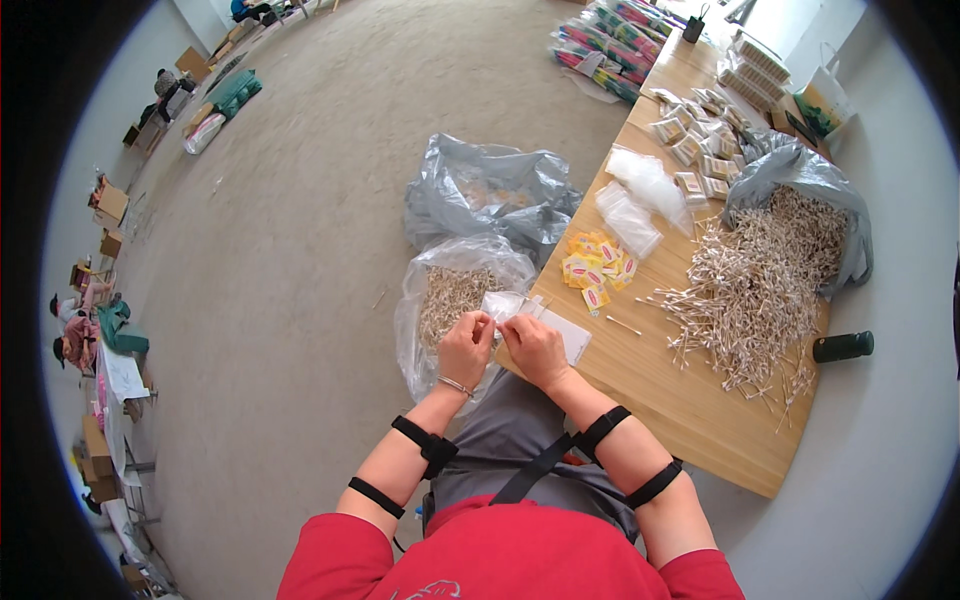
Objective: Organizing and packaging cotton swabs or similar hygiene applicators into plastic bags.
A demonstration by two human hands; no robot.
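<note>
My left hand (466, 348) and my right hand (537, 350) meet at the table's near left corner, fingers pinched. Between them is a small clear plastic bag (499, 303), gripped at its near edge; its contents are not clear to me. Beside my right hand lies a flat white pad or card (572, 337). A lone cotton swab (624, 325) and a scatter of small yellow-and-white cards (597, 268) lie farther right. Beyond the cards are stacks of clear bags (630, 218). A large heap of cotton swabs (745, 295) spills from a grey plastic sack (850, 195).
Left of the wooden table (700, 430) a clear sack of swabs (455, 305) and a grey sack (450, 165) stand on the floor. Filled swab packets (700, 145) lie at the back. A dark green bottle (843, 347) is at the right edge. People sit far left.
</note>
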